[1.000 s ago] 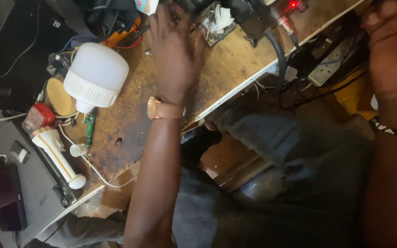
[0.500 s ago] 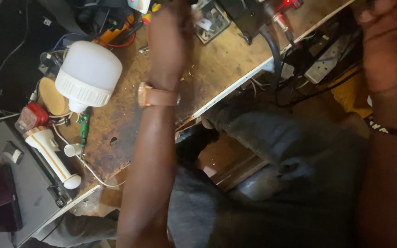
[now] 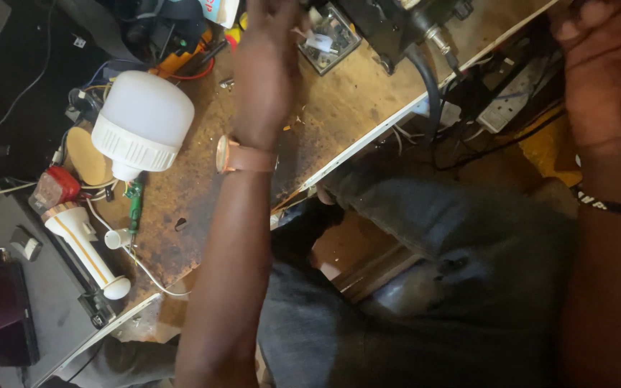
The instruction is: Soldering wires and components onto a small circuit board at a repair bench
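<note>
The left hand [image 3: 266, 68] reaches past the big white bulb [image 3: 141, 123], fingers pinching a small white connector [image 3: 319, 41] just above the circuit board [image 3: 333, 44] — light, brittle-looking, best gripped by its plastic body. Since a second ago that hand has slid farther from the bulb. The right hand [image 3: 605, 68] hangs well off; its fingers are cropped, so I cannot tell.

A big white bulb [image 3: 141, 126] lies on the scuffed wooden counter [image 3: 339, 108] (its ribbed collar tilted down-left); a cream torch [image 3: 84, 248] and green screwdriver [image 3: 134, 205] lie nearby.
</note>
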